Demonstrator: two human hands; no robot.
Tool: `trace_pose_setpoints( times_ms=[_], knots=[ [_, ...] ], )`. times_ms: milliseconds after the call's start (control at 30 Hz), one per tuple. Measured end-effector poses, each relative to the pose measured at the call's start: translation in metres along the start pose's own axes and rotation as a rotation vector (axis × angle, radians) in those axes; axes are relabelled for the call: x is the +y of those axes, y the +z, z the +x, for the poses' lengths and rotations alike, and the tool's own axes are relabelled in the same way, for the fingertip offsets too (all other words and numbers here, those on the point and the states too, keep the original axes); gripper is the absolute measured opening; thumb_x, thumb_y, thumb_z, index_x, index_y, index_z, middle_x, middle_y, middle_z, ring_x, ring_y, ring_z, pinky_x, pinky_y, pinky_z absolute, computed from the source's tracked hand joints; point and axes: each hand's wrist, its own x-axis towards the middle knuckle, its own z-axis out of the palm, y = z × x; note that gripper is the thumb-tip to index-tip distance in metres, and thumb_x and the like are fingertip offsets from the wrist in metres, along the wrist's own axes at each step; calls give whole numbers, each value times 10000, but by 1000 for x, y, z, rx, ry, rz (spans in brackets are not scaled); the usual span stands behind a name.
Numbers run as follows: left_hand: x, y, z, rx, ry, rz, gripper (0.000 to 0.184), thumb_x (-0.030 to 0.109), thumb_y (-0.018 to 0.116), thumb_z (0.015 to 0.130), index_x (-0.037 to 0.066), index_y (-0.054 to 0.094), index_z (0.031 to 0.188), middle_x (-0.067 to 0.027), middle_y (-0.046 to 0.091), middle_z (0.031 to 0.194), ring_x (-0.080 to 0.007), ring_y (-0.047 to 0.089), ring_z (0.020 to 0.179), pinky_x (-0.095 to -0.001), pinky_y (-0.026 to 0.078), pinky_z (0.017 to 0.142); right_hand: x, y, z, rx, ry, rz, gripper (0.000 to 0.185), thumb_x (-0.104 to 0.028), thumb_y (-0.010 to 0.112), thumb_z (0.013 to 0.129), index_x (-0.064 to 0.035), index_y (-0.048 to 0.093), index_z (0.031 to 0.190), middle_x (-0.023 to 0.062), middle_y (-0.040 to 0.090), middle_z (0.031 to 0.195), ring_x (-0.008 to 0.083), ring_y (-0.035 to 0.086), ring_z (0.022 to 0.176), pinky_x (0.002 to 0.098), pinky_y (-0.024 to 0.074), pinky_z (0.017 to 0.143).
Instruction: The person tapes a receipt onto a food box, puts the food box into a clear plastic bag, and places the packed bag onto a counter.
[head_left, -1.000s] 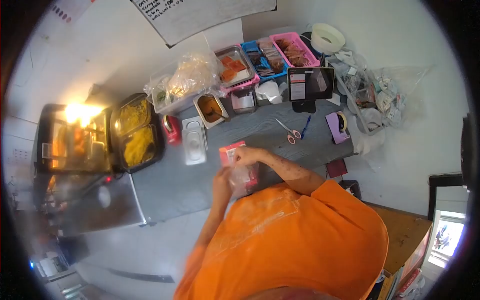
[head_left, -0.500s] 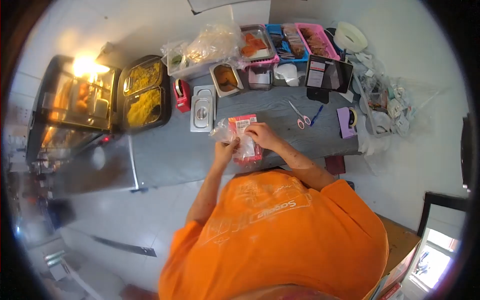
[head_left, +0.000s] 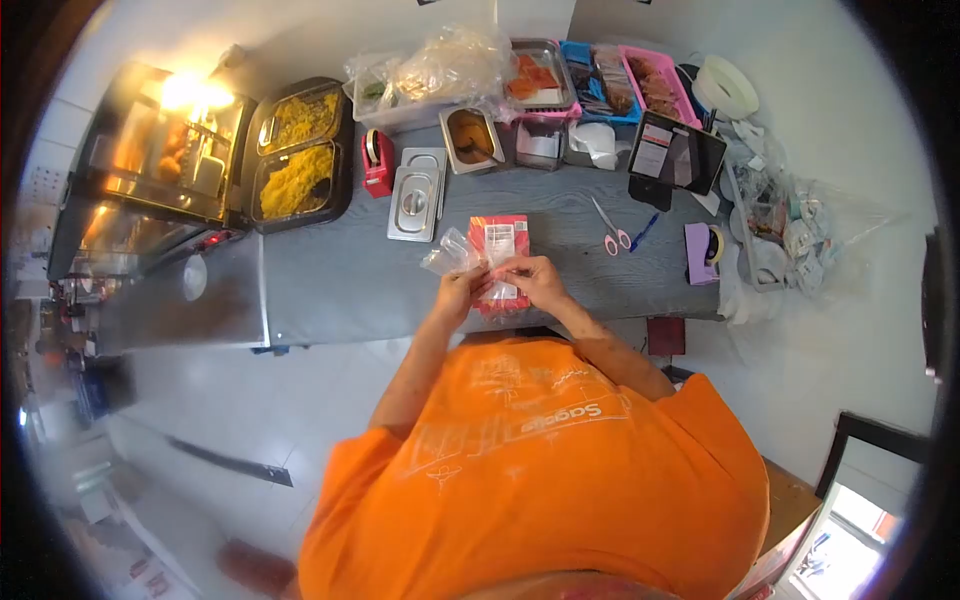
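Note:
A red packet with a white label [head_left: 503,235] lies on the grey table near its front edge. A clear plastic bag [head_left: 452,250] is bunched above its left side. My left hand [head_left: 460,291] pinches the bag's plastic at the packet's left edge. From the right, my right hand [head_left: 538,280] reaches over the packet, its fingers closed on the same plastic. The fingertips of both hands nearly meet. Pink-handled scissors [head_left: 612,232] and a blue pen [head_left: 645,232] lie to the right of the packet.
Steel lids [head_left: 413,203] and a red tape dispenser [head_left: 378,163] sit left of the packet. Behind are a sauce pan [head_left: 470,140], food trays and a tablet [head_left: 672,152]. A purple tape dispenser [head_left: 699,253] stands right; yellow food trays [head_left: 295,185] and a lit display case stand left.
The view has shifted, so the table sits higher in it. My hands have drawn close together on the plastic, and the bag now sticks out to the upper left of my left hand.

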Motion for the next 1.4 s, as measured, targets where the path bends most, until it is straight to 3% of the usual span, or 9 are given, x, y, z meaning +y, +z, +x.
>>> trace_pose_setpoints(
  times_ms=[233, 633, 867, 1000, 1067, 1167, 1233, 1333, 1400],
  knots=[
    [-15, -6, 3, -36, 131, 116, 285, 216, 577, 886, 26, 584, 1098, -73, 621, 992, -153, 615, 884, -275, 506, 771, -8, -3, 6, -79, 336, 202, 231, -50, 590, 867, -35, 507, 1082, 66, 632, 744, 77, 544, 522, 206, 389, 398],
    [-13, -3, -3, -54, 182, 113, 258, 198, 588, 881, 11, 595, 1058, -72, 630, 961, -160, 620, 859, -280, 514, 765, 8, -1, 14, -178, 264, 202, 293, 4, 566, 852, -94, 313, 964, 61, 594, 723, 108, 577, 553, 211, 401, 399],
    [-7, 0, -8, 3, 169, 268, 266, 213, 593, 883, 8, 611, 1051, -65, 645, 905, -142, 627, 791, -263, 514, 695, 11, -1, 16, -180, 312, 190, 309, -10, 579, 849, -100, 309, 971, 58, 597, 726, 119, 587, 555, 226, 408, 397],
    [-2, 0, -8, -61, 307, 399, 206, 200, 643, 828, 37, 615, 950, -79, 654, 879, -196, 632, 757, -278, 502, 662, 24, -2, 22, -129, 343, 230, 275, -29, 607, 826, -64, 486, 1070, 107, 648, 835, 134, 621, 597, 237, 433, 422],
    [-7, -13, 7, -81, 744, 884, 188, 110, 613, 778, 4, 608, 934, -128, 630, 855, -289, 619, 749, -337, 494, 677, 19, -10, 29, -173, 398, 221, 258, -50, 611, 827, -44, 545, 1077, 116, 657, 848, 142, 637, 627, 245, 447, 444],
    [6, -4, -3, -124, 932, 1031, 259, 155, 583, 825, 2, 612, 1033, -142, 621, 881, -272, 620, 792, -340, 488, 708, 8, -20, 34, -262, 450, 76, 205, -109, 621, 830, -37, 634, 1022, 94, 669, 854, 133, 652, 682, 250, 463, 483],
    [5, -4, 0, -144, 995, 1016, 267, 149, 584, 803, -3, 612, 1021, -158, 604, 871, -301, 603, 789, -353, 481, 712, 2, -18, 34, 64, 277, -168, 141, -123, 622, 838, 5, 654, 888, 73, 667, 780, 107, 614, 632, 241, 460, 471],
    [0, -8, 2, -124, 996, 974, 263, 146, 575, 798, -9, 607, 1008, -170, 589, 862, -324, 584, 773, -367, 472, 706, 11, -41, 48, 275, 448, 62, 153, -133, 610, 851, -2, 649, 920, 50, 663, 783, 95, 612, 664, 231, 451, 478],
    [-1, -13, -3, -106, 923, 966, 252, 150, 564, 816, -10, 602, 1007, -167, 592, 864, -316, 581, 761, -368, 471, 695, 11, -50, 53, 196, 360, 18, 163, -148, 609, 855, -7, 648, 927, 38, 658, 777, 91, 608, 658, 223, 445, 478]
  ],
)
